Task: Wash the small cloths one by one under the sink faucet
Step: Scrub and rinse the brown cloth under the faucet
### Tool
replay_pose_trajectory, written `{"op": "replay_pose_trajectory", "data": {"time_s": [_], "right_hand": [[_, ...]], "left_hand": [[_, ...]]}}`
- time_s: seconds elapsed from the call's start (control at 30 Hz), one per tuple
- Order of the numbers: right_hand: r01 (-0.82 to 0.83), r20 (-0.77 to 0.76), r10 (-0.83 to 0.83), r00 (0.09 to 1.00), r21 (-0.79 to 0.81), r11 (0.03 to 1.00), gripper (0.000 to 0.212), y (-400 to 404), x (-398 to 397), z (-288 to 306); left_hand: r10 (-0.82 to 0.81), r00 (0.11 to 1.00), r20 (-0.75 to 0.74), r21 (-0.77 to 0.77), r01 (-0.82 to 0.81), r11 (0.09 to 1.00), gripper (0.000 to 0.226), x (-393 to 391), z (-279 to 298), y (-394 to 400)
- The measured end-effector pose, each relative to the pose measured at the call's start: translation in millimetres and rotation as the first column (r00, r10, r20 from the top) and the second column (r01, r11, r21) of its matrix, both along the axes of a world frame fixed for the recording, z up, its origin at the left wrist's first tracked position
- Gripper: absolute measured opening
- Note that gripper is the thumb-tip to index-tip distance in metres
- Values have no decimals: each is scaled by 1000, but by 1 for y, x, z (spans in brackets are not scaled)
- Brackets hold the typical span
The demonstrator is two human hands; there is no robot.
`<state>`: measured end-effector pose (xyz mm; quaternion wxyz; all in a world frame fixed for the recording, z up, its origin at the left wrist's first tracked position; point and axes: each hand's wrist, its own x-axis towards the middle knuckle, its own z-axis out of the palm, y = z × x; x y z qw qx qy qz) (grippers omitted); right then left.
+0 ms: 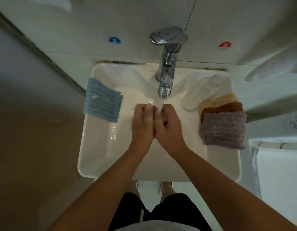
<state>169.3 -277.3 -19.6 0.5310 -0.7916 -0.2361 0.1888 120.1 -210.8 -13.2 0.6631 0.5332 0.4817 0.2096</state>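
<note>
Over the sink (97,157), under a running faucet (167,64): both hands pressed together in the stream (158,105). Left hand (142,124) and right hand (168,125) clenched around something pale, barely showing past the knuckles; likely one small cloth (136,108), too hidden to confirm.

On the left rim, blue cloth (102,100) overhanging the edge; a nudge from a forearm could send it to the floor. On the right rim, purple cloth (223,129) topping a stack of brown cloth (226,106) and yellow cloth (217,100), corner past the rim; splash from the rubbing could soak it early.

Just beside the stack, a clear glass (201,92) lying on its side; reaching right for the next cloth could roll it into the basin.
</note>
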Motion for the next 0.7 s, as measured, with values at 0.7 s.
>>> {"op": "replay_pose_trajectory", "data": {"time_s": [0.7], "right_hand": [[77,-352,-110,929,-106,991,15,23,30,6]], "left_hand": [[-23,1000,16,-118,25,993,20,10,0,-8]]}}
